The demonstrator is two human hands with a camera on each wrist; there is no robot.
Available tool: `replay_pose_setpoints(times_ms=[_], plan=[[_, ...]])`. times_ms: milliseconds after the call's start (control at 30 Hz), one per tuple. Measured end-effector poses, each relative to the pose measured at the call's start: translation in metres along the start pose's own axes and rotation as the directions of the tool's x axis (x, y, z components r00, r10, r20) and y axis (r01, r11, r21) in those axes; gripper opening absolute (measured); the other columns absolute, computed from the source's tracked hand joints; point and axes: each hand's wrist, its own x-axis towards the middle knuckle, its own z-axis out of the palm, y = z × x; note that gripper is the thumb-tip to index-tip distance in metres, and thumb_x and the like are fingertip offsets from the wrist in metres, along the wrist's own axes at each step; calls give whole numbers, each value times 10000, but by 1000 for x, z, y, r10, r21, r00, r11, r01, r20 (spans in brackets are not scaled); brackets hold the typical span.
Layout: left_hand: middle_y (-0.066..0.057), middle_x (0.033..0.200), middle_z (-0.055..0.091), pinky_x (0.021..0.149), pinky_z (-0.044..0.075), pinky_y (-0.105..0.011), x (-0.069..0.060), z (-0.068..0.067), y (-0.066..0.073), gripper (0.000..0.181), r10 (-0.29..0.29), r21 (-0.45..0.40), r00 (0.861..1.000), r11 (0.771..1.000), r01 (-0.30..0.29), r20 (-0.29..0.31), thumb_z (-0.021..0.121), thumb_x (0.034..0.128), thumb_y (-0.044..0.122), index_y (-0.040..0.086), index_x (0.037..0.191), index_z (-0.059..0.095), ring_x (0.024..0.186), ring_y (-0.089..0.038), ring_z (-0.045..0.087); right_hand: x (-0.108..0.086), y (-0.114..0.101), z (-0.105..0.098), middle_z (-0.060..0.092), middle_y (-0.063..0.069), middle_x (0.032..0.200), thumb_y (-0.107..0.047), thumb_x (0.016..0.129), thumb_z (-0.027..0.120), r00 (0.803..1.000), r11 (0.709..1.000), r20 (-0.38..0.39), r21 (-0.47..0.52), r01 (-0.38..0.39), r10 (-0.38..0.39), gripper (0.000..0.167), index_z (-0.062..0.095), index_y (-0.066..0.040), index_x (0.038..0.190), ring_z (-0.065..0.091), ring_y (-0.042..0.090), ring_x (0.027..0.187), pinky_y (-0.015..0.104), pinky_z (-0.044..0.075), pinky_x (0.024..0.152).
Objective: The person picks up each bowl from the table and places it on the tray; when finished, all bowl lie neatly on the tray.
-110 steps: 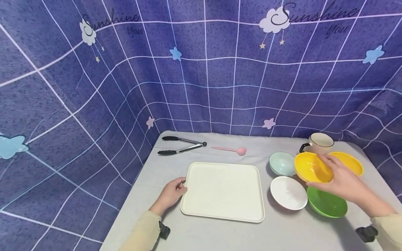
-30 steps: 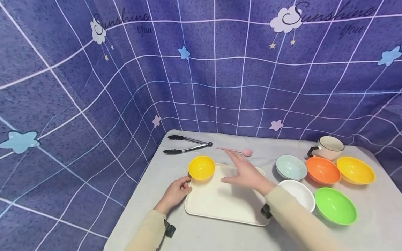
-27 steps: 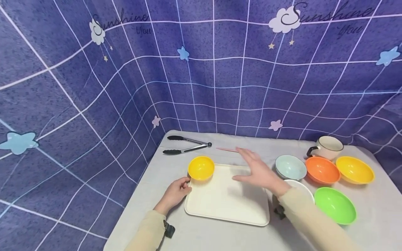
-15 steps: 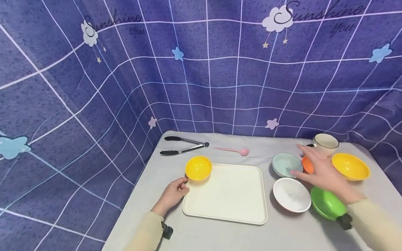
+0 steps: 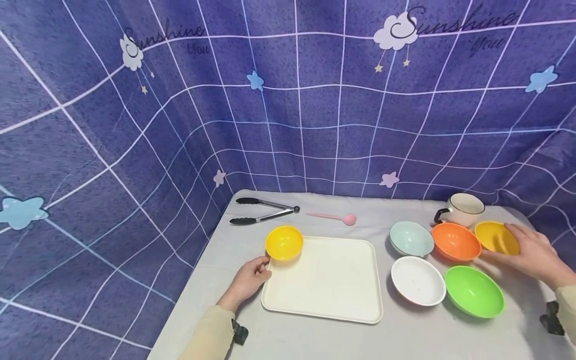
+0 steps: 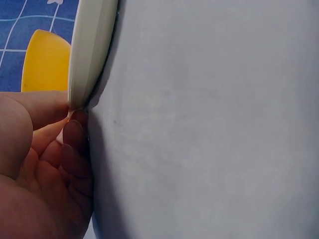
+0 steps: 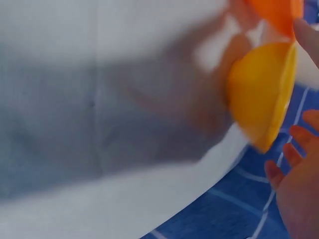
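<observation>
My left hand point(image 5: 246, 283) pinches the left edge of a cream rectangular tray point(image 5: 328, 290). In the left wrist view, the thumb lies at the tray rim point(image 6: 89, 55) with the fingers curled beside it. A small yellow bowl point(image 5: 284, 243) sits on the tray's far left corner. Over at the far right, my right hand point(image 5: 535, 252) is spread around a larger yellow bowl point(image 5: 495, 238), partly hiding it. The right wrist view has thumb and fingers apart on either side of that yellow bowl point(image 7: 261, 92), with a gap between fingers and wall.
Beside the right hand are an orange bowl point(image 5: 456, 242), a green bowl point(image 5: 475, 292), a white bowl point(image 5: 418, 281) and a pale blue bowl point(image 5: 411, 239). Behind them stands a cream mug point(image 5: 466, 210). Black-handled tongs point(image 5: 265, 211) and a pink spoon point(image 5: 333, 217) lie behind the tray.
Earlier the right hand carried the small yellow bowl, which now rests on the tray's corner. The emptied hand then swung right to the other yellow bowl. The left hand stayed at the tray.
</observation>
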Motion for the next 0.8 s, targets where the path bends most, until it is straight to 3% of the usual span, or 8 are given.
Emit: replay_pose_setpoints(times_ms=[233, 567, 800], plan=[[14, 838, 557, 678, 423, -313, -1, 1, -4, 430, -2, -30, 1000, 1000, 2, 12, 702, 993, 155, 86, 1413, 637, 740, -160, 500, 2, 17, 5, 96, 521, 1511, -485, 920, 752, 995, 996, 83, 61, -61, 56, 1146, 83, 214, 1535, 85, 732, 1373, 843, 69, 1014], [19, 840, 562, 686, 424, -313, 0, 1, -1, 433, 12, -19, 1000, 1000, -12, 5, 717, 979, 146, 76, 1400, 644, 734, -152, 502, 1, 20, 7, 173, 580, 1405, -446, 922, 762, 993, 992, 67, 79, -101, 96, 1140, 91, 299, 1463, 207, 753, 1273, 809, 127, 1052], [23, 837, 563, 681, 421, -312, 0, 1, -4, 442, 19, 12, 1000, 1000, -19, 8, 712, 983, 161, 78, 1410, 637, 728, -149, 500, 2, 19, 4, 240, 586, 1344, -417, 882, 804, 996, 996, 49, 42, -74, 72, 1133, 148, 328, 1427, 276, 735, 1212, 804, 202, 1025]])
